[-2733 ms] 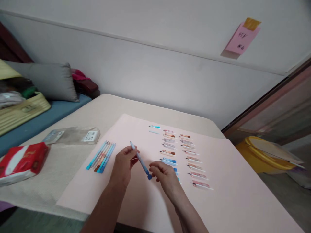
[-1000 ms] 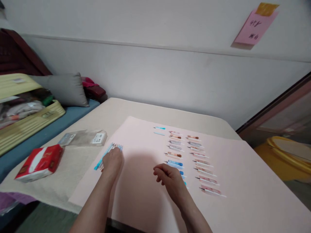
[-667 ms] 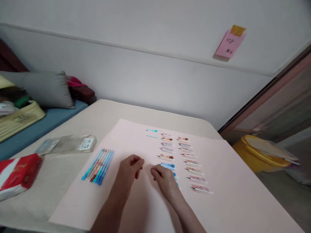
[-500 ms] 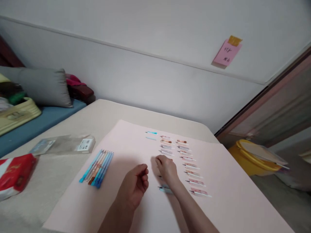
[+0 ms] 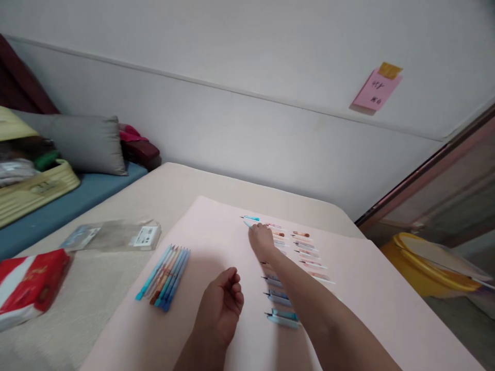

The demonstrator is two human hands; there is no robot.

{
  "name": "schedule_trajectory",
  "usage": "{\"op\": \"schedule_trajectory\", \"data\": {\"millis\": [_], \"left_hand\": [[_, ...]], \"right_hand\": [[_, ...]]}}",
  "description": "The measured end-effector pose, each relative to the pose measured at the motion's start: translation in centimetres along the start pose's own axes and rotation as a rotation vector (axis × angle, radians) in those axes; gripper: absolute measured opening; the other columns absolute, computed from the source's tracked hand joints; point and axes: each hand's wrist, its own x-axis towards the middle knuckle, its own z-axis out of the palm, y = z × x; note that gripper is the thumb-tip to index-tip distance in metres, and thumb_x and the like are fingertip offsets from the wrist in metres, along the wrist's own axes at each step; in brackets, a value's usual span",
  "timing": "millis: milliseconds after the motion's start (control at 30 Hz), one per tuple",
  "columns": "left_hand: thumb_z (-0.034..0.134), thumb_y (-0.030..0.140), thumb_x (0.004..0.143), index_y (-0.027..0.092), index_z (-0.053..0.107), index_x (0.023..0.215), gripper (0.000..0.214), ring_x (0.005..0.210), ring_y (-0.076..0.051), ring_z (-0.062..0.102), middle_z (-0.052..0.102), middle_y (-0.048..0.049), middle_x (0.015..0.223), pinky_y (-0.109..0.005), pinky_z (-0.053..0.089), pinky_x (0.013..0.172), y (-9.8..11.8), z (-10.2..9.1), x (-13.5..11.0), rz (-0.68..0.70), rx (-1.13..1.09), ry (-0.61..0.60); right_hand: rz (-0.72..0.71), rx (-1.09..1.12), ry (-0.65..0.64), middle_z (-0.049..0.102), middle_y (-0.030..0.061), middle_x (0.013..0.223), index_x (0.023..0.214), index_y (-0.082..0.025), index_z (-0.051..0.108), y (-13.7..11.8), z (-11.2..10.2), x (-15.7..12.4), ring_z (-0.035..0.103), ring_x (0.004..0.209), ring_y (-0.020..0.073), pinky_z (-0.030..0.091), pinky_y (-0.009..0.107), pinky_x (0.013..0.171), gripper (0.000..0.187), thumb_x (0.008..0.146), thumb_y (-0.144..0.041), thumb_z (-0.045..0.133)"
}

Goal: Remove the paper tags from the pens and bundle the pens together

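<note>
My right hand [image 5: 261,240] reaches far over the pink sheet [image 5: 216,232] to the top of the left column of pen parts. Its fingers are bent down and pinched on a pale blue pen piece [image 5: 247,223], just below a teal pen tip [image 5: 251,218]. My forearm hides the middle of that column. Blue parts [image 5: 281,317] show at its near end, and a second column of pink and brown parts [image 5: 309,252] lies to the right. My left hand [image 5: 223,305] rests on the sheet, loosely curled, holding nothing. A row of several assembled pens [image 5: 164,278] lies to its left.
An empty clear plastic bag [image 5: 116,236] and a red tissue pack [image 5: 29,286] lie on the beige table at left. A grey pillow [image 5: 83,136] and a yellow basket [image 5: 38,188] sit on the bed. A yellow basin [image 5: 429,263] stands on the floor at right.
The blue pen I was holding now lies with the row of pens. My left hand drew back toward me and curled. My right hand moved up the left column to its far end.
</note>
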Motion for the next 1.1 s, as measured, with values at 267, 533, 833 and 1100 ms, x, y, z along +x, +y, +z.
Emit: {"op": "schedule_trajectory", "data": {"millis": [267, 533, 833, 1100], "left_hand": [[0.063, 0.007, 0.072, 0.010, 0.054, 0.074, 0.010, 0.045, -0.004, 0.048, 0.056, -0.0018, 0.063, -0.013, 0.039, 0.039, -0.5, -0.2, 0.3, 0.005, 0.005, 0.003], [0.062, 0.006, 0.072, 0.010, 0.056, 0.077, 0.009, 0.056, -0.007, 0.056, 0.060, -0.0048, 0.075, -0.017, 0.046, 0.049, -0.3, -0.7, 1.5, 0.036, -0.025, 0.119], [0.056, 0.011, 0.080, 0.012, 0.056, 0.077, 0.003, 0.062, -0.010, 0.058, 0.061, -0.0036, 0.074, -0.024, 0.048, 0.058, -0.5, -0.9, 1.5, 0.066, -0.029, 0.161], [0.059, 0.010, 0.078, 0.013, 0.057, 0.078, 0.003, 0.061, -0.011, 0.060, 0.062, -0.0044, 0.073, -0.023, 0.049, 0.056, -0.2, -0.9, 1.6, 0.132, -0.067, 0.159]], "right_hand": [[0.034, 0.059, 0.007, 0.059, 0.0171, 0.104, 0.101, -0.010, 0.057, 0.6, 0.0, 0.2, 0.053, 0.096, 0.0232, 0.036, 0.031, 0.077, 0.024, 0.089, -0.019, 0.038], [-0.164, 0.238, 0.002, 0.064, 0.0054, 0.093, 0.093, -0.018, 0.060, -2.7, -2.9, -4.1, 0.056, 0.084, 0.0153, 0.037, 0.024, 0.070, 0.019, 0.083, -0.013, 0.045], [-0.507, 0.612, 0.022, 0.061, 0.0021, 0.085, 0.086, -0.020, 0.061, -4.1, -6.2, -12.1, 0.054, 0.083, 0.0144, 0.040, 0.025, 0.072, 0.018, 0.078, -0.008, 0.051], [-0.513, 0.534, -0.014, 0.064, 0.0033, 0.094, 0.101, -0.021, 0.060, -3.1, -6.2, -9.5, 0.056, 0.089, 0.0142, 0.039, 0.024, 0.079, 0.021, 0.091, -0.030, 0.043]]}}
